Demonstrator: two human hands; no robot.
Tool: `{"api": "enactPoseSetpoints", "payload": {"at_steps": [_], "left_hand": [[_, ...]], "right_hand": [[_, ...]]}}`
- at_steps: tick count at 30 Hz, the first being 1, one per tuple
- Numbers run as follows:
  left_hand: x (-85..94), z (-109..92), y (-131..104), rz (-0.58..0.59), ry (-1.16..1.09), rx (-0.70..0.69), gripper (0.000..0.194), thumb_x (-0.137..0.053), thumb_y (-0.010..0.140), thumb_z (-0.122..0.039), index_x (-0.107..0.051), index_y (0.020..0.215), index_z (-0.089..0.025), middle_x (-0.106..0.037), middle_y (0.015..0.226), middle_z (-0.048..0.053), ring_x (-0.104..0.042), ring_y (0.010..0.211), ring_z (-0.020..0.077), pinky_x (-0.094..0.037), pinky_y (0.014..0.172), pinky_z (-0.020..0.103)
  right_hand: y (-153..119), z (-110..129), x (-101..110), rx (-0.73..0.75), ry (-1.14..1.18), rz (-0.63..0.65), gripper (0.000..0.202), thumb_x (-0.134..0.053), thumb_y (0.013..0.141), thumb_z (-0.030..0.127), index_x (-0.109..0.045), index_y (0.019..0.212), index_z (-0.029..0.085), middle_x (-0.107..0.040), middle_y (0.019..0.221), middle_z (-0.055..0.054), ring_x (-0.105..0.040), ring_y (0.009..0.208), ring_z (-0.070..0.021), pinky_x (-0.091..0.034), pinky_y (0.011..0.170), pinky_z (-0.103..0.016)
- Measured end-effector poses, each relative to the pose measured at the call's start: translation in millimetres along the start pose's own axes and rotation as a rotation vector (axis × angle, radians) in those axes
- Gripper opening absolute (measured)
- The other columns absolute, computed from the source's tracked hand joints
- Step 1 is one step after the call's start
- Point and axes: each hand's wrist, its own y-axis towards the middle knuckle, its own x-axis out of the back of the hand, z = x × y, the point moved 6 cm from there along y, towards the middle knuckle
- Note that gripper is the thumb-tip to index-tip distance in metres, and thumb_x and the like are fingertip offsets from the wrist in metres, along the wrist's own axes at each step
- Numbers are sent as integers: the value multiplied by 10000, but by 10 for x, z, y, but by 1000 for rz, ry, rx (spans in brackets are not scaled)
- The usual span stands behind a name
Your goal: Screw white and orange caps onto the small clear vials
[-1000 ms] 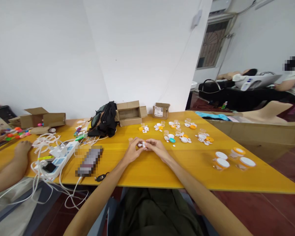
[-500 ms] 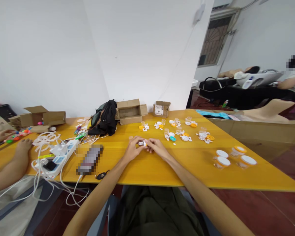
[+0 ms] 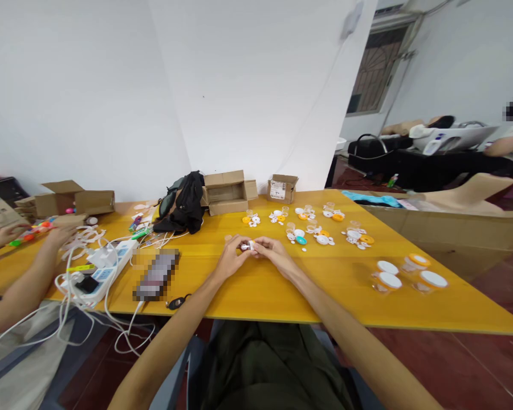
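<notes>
Both my hands meet over the middle of the table, fingers closed around a small white plastic part (image 3: pixel 247 246) with dark holes and a bit of orange. My left hand (image 3: pixel 231 257) grips it from the left. From the right, my right hand (image 3: pixel 272 254) pinches it; the fingertips partly hide it. A small clear cup (image 3: pixel 228 238) stands just behind my left hand. Beyond my right hand lie groups of white discs, clear cups and coloured rings, among them a teal ring (image 3: pixel 301 240) and an orange ring (image 3: pixel 337 217).
Lidded clear jars (image 3: pixel 432 279) stand at the right. A phone (image 3: pixel 157 276), a key fob (image 3: pixel 177 302) and a power strip (image 3: pixel 111 270) with cables lie left. Behind are a black bag (image 3: pixel 183 202) and open cardboard boxes (image 3: pixel 226 196). A co-worker's arm (image 3: pixel 29 279) reaches in at far left.
The white part has turned slightly between my fingers, so its holed face shows more. My hands stay in nearly the same place. The co-worker's near hand has moved forward and right.
</notes>
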Motion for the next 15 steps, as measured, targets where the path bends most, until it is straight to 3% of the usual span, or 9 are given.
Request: {"api": "enactPoseSetpoints", "payload": {"at_steps": [9,15], "left_hand": [[-21,-3,-8,49,17,35,199,-649,845,-378,-684,951,-213,-697,872,28,-619,810,176,-501,790,298],[-25,-8,-21,49,36,20,190,-657,836,-337,-667,975,-208,-699,886,29,-624,812,177,-502,783,293]], "right_hand": [[-14,-6,-24,34,22,10,412,-835,571,546,-696,768,213,-680,707,-1,-600,651,-146,-506,694,-304],[-13,-39,-27,-21,45,-1,466,-804,574,621,-680,728,199,-664,659,0,-584,601,-129,-498,650,-284]]}}
